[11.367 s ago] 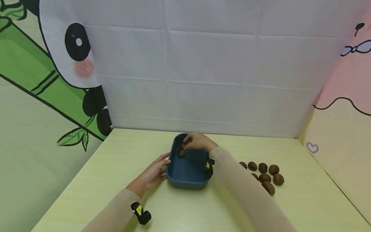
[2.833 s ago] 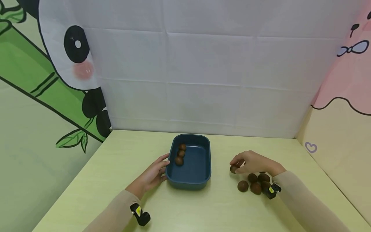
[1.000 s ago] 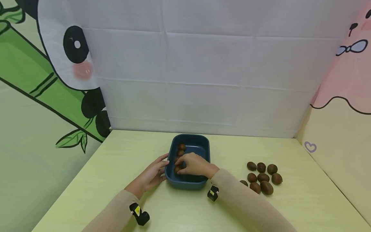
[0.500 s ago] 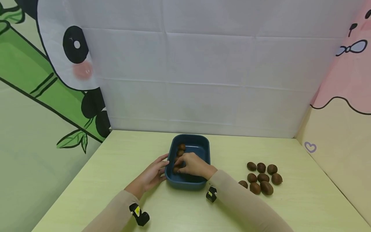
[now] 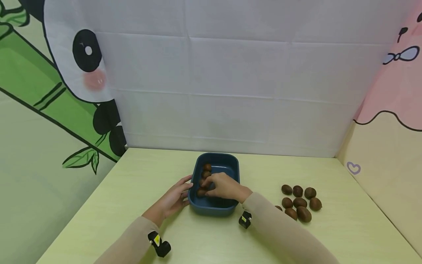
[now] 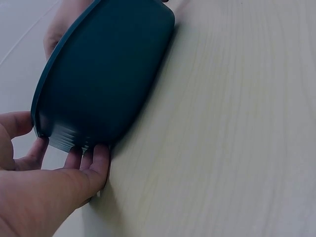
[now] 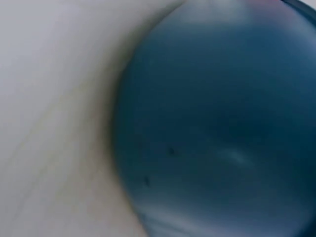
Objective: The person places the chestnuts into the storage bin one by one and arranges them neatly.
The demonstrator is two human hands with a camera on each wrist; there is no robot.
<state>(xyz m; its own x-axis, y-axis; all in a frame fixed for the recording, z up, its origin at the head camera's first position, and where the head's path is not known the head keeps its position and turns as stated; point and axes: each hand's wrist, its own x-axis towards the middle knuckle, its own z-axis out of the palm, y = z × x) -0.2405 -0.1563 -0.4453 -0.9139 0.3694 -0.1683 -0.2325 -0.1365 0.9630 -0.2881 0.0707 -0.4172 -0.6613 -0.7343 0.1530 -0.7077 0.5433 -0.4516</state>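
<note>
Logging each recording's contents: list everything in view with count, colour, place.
Table: 1, pale yellow, foreground
Bin: 1, blue, on table
Nut-like balls: 4 visible, brown, bin's left side
Loose balls: 9 visible, brown, on table, right
Printed walls: 3, green, white, pink-cream; left, back, right
Wrist cameras: 2, black, one per wrist
Sleeves: 2, beige, both arms
Left hand: 1, bare, on bin's wall
Right hand: 1, bare, partly inside bin

The left hand [image 6: 49, 190] rests its fingertips against the left end of a dark teal tub [image 6: 108, 64], at rim and wall. Past the rim, farther off, part of the right hand [image 6: 60, 25] shows. Pale wood-grain tabletop [image 6: 222, 123] lies beneath.
</note>
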